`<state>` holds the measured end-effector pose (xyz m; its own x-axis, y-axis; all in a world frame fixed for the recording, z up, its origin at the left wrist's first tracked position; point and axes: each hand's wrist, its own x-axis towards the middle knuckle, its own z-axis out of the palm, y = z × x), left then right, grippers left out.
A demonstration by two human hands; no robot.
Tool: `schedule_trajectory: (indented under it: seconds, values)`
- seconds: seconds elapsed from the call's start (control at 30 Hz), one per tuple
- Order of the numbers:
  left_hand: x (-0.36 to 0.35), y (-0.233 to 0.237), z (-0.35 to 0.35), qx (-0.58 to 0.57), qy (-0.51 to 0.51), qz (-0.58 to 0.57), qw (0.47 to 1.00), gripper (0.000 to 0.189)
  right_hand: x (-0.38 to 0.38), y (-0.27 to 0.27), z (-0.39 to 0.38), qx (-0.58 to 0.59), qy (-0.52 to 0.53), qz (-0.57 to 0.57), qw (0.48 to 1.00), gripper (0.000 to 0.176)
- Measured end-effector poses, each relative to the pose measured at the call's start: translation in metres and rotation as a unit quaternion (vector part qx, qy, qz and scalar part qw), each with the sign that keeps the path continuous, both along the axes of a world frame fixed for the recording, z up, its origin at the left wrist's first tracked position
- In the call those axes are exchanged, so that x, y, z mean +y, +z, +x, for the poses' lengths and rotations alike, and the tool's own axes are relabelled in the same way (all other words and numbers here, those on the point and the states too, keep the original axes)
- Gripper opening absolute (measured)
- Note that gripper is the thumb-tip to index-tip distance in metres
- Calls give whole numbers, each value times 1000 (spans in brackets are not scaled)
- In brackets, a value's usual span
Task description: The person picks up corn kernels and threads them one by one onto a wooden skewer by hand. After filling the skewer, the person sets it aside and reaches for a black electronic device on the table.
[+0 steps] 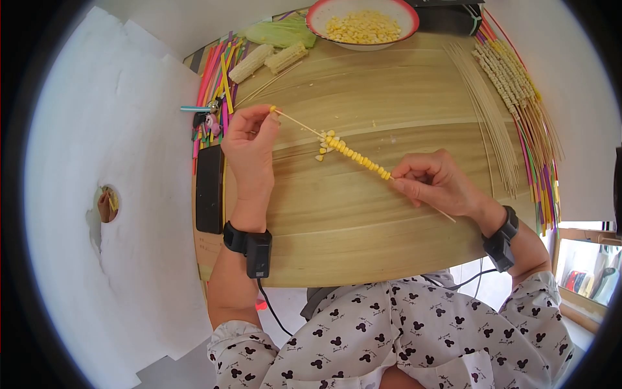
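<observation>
A thin wooden skewer [299,123] slants across the middle of the table, threaded with a row of yellow corn kernels [357,157]. My right hand [435,183] is closed around it just below the row, and its lower end sticks out past my fingers. At the upper tip, my left hand [251,139] pinches a single corn kernel [273,109] between thumb and finger. Whether the tip has gone into that kernel is too small to tell. Several loose kernels [320,157] lie on the wood under the skewer, near the upper end of the row.
A red-rimmed bowl [315,34] of kernels stands at the back, beside bare cobs [251,63] and a green husk [280,32]. Colourful strips [214,71] and a black phone [209,188] lie left. Plain skewers [483,107] and filled skewers [508,78] lie right on the wooden table [363,240].
</observation>
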<state>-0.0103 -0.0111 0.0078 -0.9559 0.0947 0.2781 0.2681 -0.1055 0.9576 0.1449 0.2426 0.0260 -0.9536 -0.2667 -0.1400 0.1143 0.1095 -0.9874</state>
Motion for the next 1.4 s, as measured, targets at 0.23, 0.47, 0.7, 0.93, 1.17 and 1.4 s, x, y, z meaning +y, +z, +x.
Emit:
schedule_trajectory:
  seconds: [0.23, 0.47, 0.7, 0.93, 1.17, 1.4]
  values:
    - [-7, -1, 0, -65, -52, 116, 990, 16, -2, -2, 4, 0, -6, -4, 1000, 12]
    - [-6, 0, -7, -133, -107, 216, 961, 21, 2, -5, 0, 2, -20, -16, 1000, 11]
    - [-10, -3, -9, -184, -162, 271, 931, 24, 2, -1, 1, -4, -24, -26, 999, 12]
    - [-12, -7, -11, -203, -187, 294, 915, 25, 4, -6, 0, 13, -20, -16, 1000, 13]
    - [-10, -6, -10, -206, -189, 296, 913, 24, 6, -6, 1, 8, -25, -22, 999, 13]
    - [-10, -8, -11, -215, -191, 298, 910, 23, 7, -6, 0, 15, -23, -12, 1000, 14]
